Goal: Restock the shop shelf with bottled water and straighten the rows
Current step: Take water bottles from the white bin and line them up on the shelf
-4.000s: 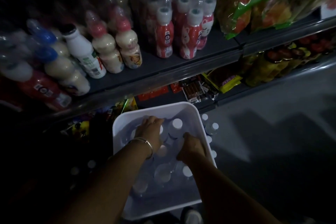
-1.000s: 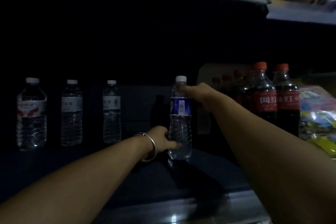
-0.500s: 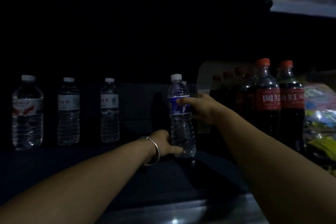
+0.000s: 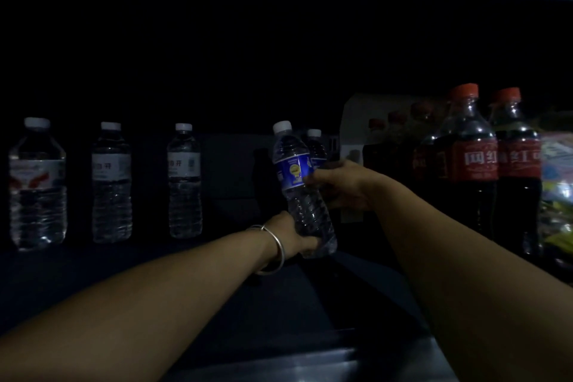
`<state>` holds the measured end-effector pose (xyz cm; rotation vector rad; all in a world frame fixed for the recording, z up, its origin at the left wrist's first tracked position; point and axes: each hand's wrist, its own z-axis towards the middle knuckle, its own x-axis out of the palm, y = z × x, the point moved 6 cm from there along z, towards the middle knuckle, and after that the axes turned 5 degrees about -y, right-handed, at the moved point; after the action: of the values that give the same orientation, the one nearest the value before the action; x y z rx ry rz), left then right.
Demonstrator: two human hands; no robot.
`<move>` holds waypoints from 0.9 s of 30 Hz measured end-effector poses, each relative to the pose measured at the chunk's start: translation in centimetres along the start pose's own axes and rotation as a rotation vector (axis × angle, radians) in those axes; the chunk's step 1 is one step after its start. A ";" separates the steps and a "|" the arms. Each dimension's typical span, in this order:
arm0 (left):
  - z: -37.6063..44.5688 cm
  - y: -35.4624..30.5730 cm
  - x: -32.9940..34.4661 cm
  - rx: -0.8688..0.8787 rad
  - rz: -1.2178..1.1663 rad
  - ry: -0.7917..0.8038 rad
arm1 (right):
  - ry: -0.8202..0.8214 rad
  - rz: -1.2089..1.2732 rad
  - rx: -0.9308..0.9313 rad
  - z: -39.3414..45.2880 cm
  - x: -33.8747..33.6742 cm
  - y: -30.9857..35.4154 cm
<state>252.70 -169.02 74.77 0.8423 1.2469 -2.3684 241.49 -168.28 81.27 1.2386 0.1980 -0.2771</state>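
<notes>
Both hands grasp one blue-labelled water bottle [image 4: 299,192]: the left hand [image 4: 294,234], a bangle [image 4: 273,250] at its wrist, curls round the base, while the right hand [image 4: 336,184] pinches the label band from the right side. Left of that bottle, three more water bottles stand upright and well apart along the dark shelf [image 4: 155,260]: a wide one [image 4: 37,184] farthest away, then two slimmer white-labelled ones [image 4: 111,183] [image 4: 184,181]. The held bottle leans slightly, its cap tipped left, and whether its base touches the shelf cannot be told. Just behind it a second blue-labelled bottle [image 4: 314,146] shows its cap; to its right stand cola bottles [image 4: 465,164]. This looks like the placing step; next it likely needs righting the bottle and lining it up with its neighbours before letting go.
</notes>
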 end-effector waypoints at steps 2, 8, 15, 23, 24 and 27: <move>0.3 0.2 0.2 0.011 -0.003 -0.030 | 0.062 -0.039 0.007 0.1 0.7 0.0; 0.5 0.5 0.4 0.019 -0.055 -0.083 | 0.047 -0.203 0.012 2.3 2.2 -0.7; 1.2 1.6 -1.7 -0.020 0.209 -0.156 | -0.025 -0.002 -0.008 2.7 2.3 -1.2; 2.7 3.8 -2.5 -0.148 0.271 -0.124 | 0.056 0.012 0.062 4.0 2.7 -2.3; 2.9 3.9 -2.5 -0.156 0.260 -0.117 | 0.070 0.010 0.063 4.1 2.7 -2.5; 3.1 4.0 -2.7 -0.189 0.246 -0.138 | 0.075 -0.008 0.066 4.3 2.4 -2.6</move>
<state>255.87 -173.78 75.29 0.7149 1.2128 -2.0432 242.98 -173.37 79.57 1.3146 0.2602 -0.2463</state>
